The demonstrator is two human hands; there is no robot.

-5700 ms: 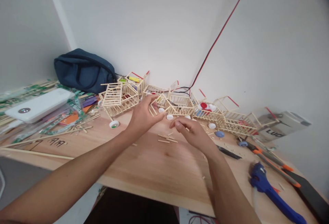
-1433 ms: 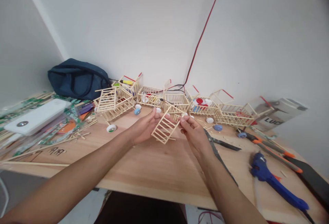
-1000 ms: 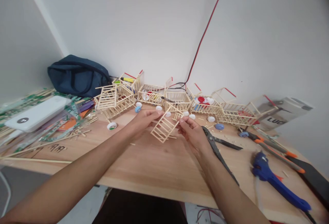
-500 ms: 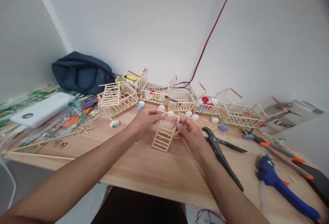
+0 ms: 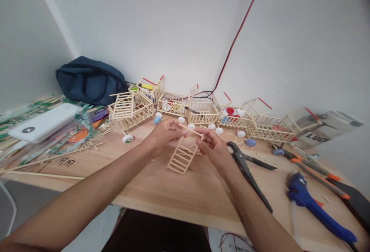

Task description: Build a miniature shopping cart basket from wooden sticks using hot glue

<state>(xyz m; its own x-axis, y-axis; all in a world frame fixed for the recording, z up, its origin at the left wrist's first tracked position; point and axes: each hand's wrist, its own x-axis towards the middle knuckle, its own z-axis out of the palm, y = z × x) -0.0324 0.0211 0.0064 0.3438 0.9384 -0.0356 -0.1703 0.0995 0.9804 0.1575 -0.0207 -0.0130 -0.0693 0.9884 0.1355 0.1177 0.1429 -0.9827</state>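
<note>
Between my hands is a small ladder-like frame of thin wooden sticks (image 5: 182,161), its slatted end tilted down toward me over the table. My right hand (image 5: 213,146) pinches the frame's upper right side between thumb and fingers. A loose-looking thin stick (image 5: 192,130) spans the gap at the top of the frame. My left hand (image 5: 167,133) is closed on this stick's left end, near the frame's upper left corner. Whether the stick is fixed to the frame cannot be made out. The fingertips hide parts of both joints.
Several stick-built carts (image 5: 202,113) with bottle-cap wheels line the wall. Black pliers (image 5: 245,171), a blue glue gun (image 5: 318,209) and orange-handled pliers (image 5: 315,173) lie to the right. A white power bank (image 5: 46,122), stick packets and a blue bag (image 5: 91,80) are at left.
The slatted frame has swung slightly left and toward me. The top stick now slants down to the right, and my right fingers have shifted up around its right end.
</note>
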